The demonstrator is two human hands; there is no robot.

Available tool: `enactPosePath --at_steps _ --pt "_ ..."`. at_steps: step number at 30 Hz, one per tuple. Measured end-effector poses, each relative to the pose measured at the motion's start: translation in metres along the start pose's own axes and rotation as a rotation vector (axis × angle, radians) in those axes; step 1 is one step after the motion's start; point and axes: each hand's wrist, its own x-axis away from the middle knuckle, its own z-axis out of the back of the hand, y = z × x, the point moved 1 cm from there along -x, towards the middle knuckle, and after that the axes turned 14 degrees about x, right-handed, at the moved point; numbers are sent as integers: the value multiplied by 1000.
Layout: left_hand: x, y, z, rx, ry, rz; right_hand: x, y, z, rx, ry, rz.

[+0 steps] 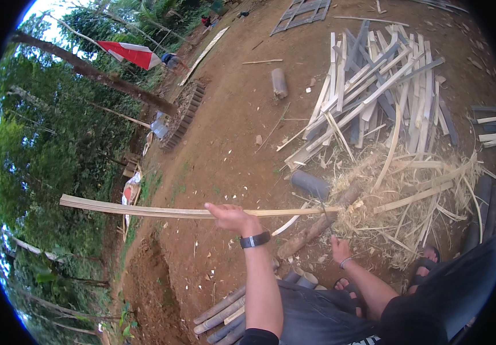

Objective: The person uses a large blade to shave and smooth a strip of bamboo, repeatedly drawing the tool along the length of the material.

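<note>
A long, pale split-bamboo strip runs nearly level across the view. My left hand, with a dark band at its wrist, grips it near the middle. The strip's right end lies above a rough log on the ground, beside a heap of shavings. My right hand is closed, just below that end. A thin, dark, blade-like tool rises from the right fist and crosses the strip; its handle is hidden in the fingers.
A large pile of split bamboo strips lies beyond the shavings. Grey bamboo sections sit near the log, and cut bamboo poles by my legs. A red-and-white flag hangs by trees; another person bends far off.
</note>
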Motion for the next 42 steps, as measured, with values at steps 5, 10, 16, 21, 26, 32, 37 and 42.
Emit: enactPosePath --at_steps 5,10,16,21,26,32,37,42 --pt "13 3 -19 20 -5 -16 -14 15 1 -97 -45 -268" --pt "8 -3 -20 -31 13 -55 22 -33 5 -107 -69 47" --pt "6 -18 -31 -38 9 -105 -3 4 12 -90 -55 -246" --pt "6 -9 -24 -70 4 -114 49 -149 47 -238 -225 269" --pt "2 -9 -21 -73 24 -77 37 -86 28 -174 -47 210" --pt "-3 -7 -8 -82 32 -73 34 -103 29 -210 -143 29" --pt "4 -3 -5 -79 65 -51 57 -159 54 -230 -179 325" --pt "11 -1 -11 -56 48 -61 38 -53 26 -101 -168 -24"
